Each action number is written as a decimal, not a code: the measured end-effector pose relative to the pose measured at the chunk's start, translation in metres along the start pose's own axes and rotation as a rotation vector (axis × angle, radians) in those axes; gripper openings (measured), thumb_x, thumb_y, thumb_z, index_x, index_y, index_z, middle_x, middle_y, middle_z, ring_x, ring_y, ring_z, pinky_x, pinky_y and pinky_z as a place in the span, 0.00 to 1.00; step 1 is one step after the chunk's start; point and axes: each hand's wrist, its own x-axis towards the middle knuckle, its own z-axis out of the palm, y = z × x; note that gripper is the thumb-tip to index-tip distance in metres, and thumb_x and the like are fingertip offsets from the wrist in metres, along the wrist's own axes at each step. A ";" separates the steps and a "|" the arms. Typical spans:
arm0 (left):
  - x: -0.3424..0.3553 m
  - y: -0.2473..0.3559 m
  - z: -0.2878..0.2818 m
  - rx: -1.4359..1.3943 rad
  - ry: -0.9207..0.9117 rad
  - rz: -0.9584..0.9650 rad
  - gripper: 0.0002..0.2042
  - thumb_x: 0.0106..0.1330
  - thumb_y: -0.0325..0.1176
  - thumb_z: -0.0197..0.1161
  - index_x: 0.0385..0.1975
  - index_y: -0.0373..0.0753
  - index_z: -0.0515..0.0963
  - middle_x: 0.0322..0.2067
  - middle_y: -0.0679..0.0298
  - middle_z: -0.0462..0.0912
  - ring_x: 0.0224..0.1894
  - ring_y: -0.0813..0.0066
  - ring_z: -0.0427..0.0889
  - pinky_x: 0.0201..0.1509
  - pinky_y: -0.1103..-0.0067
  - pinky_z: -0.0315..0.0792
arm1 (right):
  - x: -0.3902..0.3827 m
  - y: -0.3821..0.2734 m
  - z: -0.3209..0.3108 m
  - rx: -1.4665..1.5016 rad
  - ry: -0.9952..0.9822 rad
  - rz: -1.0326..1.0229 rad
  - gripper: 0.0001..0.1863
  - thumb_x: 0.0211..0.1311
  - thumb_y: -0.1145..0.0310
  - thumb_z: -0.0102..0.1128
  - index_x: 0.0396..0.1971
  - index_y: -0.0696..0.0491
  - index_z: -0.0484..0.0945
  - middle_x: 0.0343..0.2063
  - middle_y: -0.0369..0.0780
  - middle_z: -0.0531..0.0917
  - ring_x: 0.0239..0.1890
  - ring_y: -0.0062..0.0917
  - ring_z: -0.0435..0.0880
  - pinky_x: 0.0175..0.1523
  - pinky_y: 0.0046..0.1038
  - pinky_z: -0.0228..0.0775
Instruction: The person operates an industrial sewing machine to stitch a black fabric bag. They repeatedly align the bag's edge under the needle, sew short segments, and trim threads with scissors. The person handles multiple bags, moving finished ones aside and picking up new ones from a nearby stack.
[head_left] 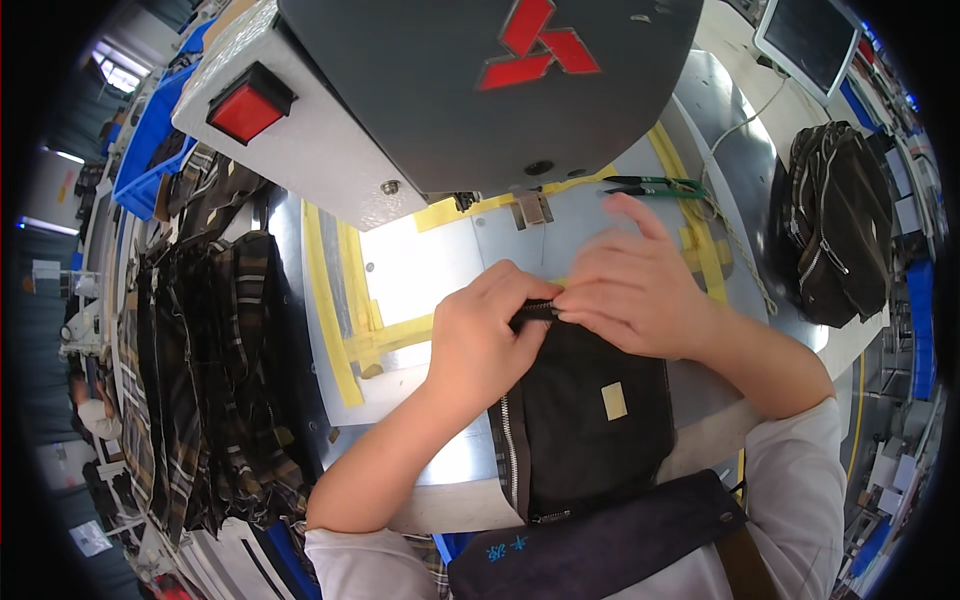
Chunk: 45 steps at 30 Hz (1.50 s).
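A dark brown fabric bag panel [570,430] with a metal zipper [514,450] along its left edge lies in front of me, a small cream label [614,401] on its face. At its far end, my left hand [480,325] is closed, pinching a folded zipper end [540,308] between thumb and fingers. From the other side my right hand [635,295] grips the same zipper end between thumb and forefinger, with other fingers raised. The fingertips of both hands nearly meet there and hide part of the zipper.
A large grey sewing machine head [490,100] with a red button [248,108] overhangs the metal work plate [410,250], which bears yellow tape. Green-handled snips [665,188] lie beyond my right hand. Plaid and dark bag pieces [205,380] pile up left; zippered dark pieces [840,225] lie right.
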 end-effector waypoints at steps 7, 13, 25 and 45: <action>0.005 0.002 -0.002 -0.164 -0.140 -0.251 0.06 0.58 0.26 0.67 0.31 0.32 0.77 0.27 0.59 0.80 0.30 0.71 0.77 0.37 0.77 0.71 | -0.001 0.008 0.001 0.189 -0.086 0.227 0.09 0.55 0.64 0.66 0.32 0.50 0.78 0.28 0.35 0.79 0.37 0.30 0.79 0.65 0.44 0.58; 0.005 0.004 0.001 -0.076 -0.165 -0.249 0.09 0.60 0.30 0.68 0.33 0.32 0.76 0.26 0.58 0.79 0.30 0.67 0.76 0.37 0.77 0.70 | -0.005 0.007 0.006 0.304 -0.089 0.392 0.06 0.58 0.66 0.64 0.29 0.52 0.78 0.23 0.37 0.79 0.31 0.32 0.79 0.65 0.43 0.59; 0.006 0.002 -0.001 -0.136 -0.231 -0.221 0.05 0.68 0.26 0.56 0.38 0.33 0.71 0.34 0.49 0.76 0.34 0.50 0.77 0.38 0.67 0.71 | 0.004 0.015 0.000 -0.005 -0.027 0.016 0.09 0.49 0.68 0.70 0.30 0.48 0.79 0.37 0.31 0.77 0.47 0.26 0.76 0.68 0.50 0.53; 0.006 0.002 -0.001 -0.172 -0.200 -0.151 0.05 0.65 0.26 0.61 0.36 0.32 0.73 0.30 0.57 0.74 0.32 0.63 0.75 0.39 0.76 0.69 | -0.003 0.012 0.003 0.318 -0.048 0.386 0.08 0.51 0.72 0.67 0.27 0.51 0.74 0.28 0.34 0.79 0.32 0.27 0.80 0.68 0.43 0.59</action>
